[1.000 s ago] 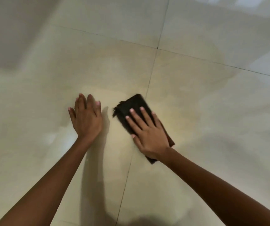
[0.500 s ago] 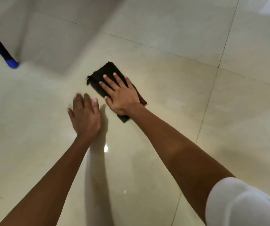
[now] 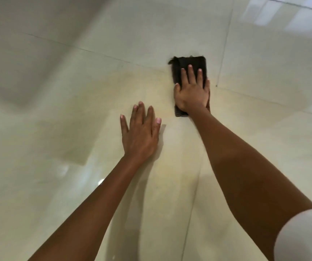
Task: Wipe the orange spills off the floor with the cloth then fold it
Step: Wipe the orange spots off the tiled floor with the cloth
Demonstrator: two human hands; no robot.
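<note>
A dark folded cloth [image 3: 191,62] lies flat on the cream tiled floor [image 3: 76,91], far ahead and slightly right of centre. My right hand [image 3: 191,91] presses down on it with the palm flat and fingers spread, covering its near half. My left hand [image 3: 141,134] rests flat on the bare tile, nearer to me and to the left of the cloth, fingers apart, holding nothing. A faint yellowish smear [image 3: 151,87] tints the tile between the two hands. No distinct orange puddle shows.
Grout lines [image 3: 224,46] cross the floor beside the cloth. A bright window reflection [image 3: 283,17] sits at the top right. My white sleeve [image 3: 305,238] fills the bottom right corner.
My right hand has slid the cloth across the tile, from left of my left hand's fingertips to farther ahead and right. The left hand stays planted. The blue-tipped pole has left view.
</note>
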